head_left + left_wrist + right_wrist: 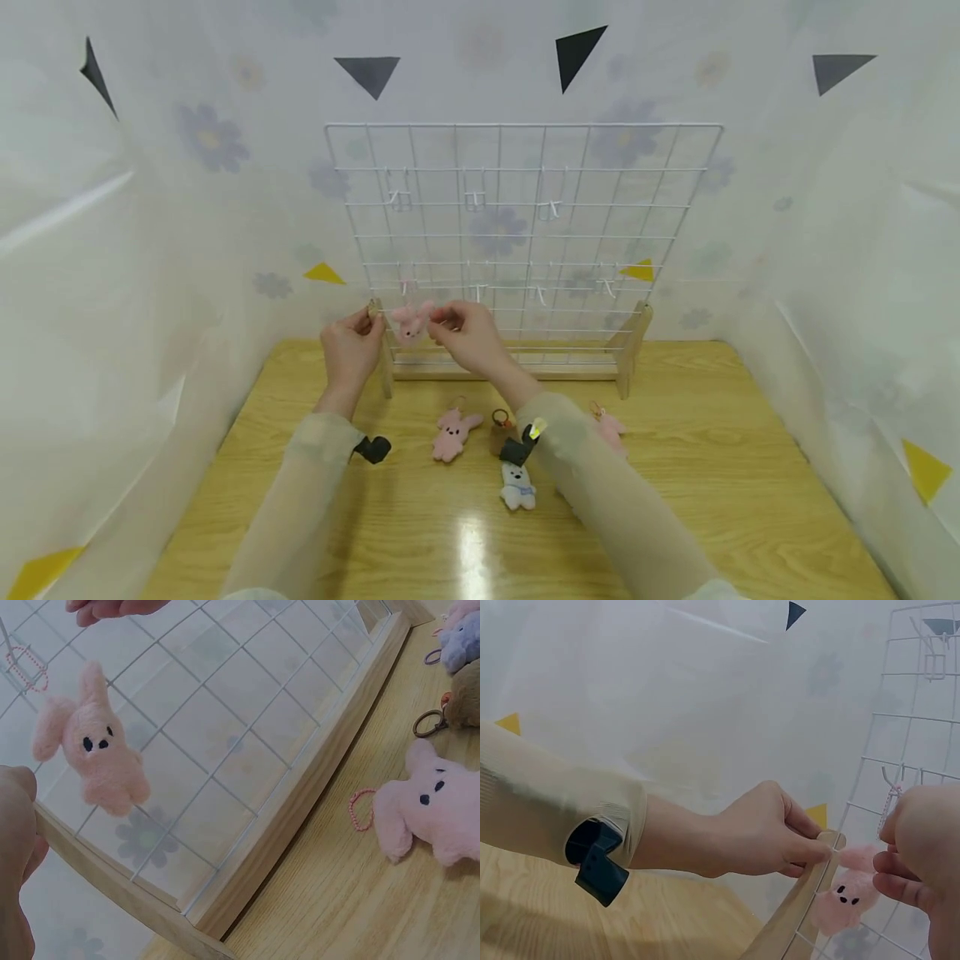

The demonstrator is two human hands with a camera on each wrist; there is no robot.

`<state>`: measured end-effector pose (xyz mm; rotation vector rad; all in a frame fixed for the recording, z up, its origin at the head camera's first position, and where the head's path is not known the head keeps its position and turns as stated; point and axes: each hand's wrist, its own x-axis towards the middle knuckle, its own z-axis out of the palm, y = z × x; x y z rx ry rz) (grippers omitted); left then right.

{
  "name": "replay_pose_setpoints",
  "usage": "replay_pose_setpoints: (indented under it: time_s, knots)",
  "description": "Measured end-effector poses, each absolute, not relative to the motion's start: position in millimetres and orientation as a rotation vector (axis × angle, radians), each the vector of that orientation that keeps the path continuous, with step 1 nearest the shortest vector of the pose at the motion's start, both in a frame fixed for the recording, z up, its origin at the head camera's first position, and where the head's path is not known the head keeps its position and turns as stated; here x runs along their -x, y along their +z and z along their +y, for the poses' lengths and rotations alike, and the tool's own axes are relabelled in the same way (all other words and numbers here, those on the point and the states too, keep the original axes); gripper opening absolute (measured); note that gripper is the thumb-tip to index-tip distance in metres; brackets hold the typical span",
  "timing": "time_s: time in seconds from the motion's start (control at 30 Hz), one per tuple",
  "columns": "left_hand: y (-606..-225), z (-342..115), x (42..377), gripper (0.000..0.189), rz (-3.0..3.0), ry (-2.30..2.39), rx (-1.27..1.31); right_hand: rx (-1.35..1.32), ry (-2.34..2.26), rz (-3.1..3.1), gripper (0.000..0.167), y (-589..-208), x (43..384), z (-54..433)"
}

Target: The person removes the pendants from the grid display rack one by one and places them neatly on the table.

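A pink plush bunny keychain [410, 323] hangs by its pink bead chain [28, 669] from a hook at the lower left of the white wire grid rack [572, 236]. My right hand [471, 335] is beside the bunny, its fingers loosely bent; in the left wrist view a gap shows between fingertips and ear. With thumb and fingers my left hand [351, 346] grips the top of the rack's left wooden post [831, 841]. In the left wrist view the bunny faces outward, its body in front of the wires.
On the wooden table [420, 533] lie another pink bunny keychain [452, 435], a brown plush with a ring [465, 694], a white bear plush [517, 487], a purple plush [459, 646] and a pink plush [612, 429] partly behind my right sleeve. Several white hooks [550, 208] stick out from the grid.
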<state>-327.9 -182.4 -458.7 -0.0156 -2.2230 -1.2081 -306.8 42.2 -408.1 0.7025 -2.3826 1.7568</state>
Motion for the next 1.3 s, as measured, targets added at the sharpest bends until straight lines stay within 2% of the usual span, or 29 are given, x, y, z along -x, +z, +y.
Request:
replay_pose_setpoints:
  time_s: [0.2, 0.47, 1.3]
  knots:
    - [-459, -184, 331, 0.028, -2.211, -1.187, 0.01, -0.615, 1.883, -2.312, 0.026, -406, 311, 23]
    - [-457, -182, 331, 0.026, -2.206, -1.188, 0.028, -0.487, 1.803, -2.308, 0.029, -399, 309, 8]
    - [-461, -181, 328, 0.025, -2.204, -1.198, 0.045, -0.483, 1.664, -2.354, 0.02, -397, 325, 5]
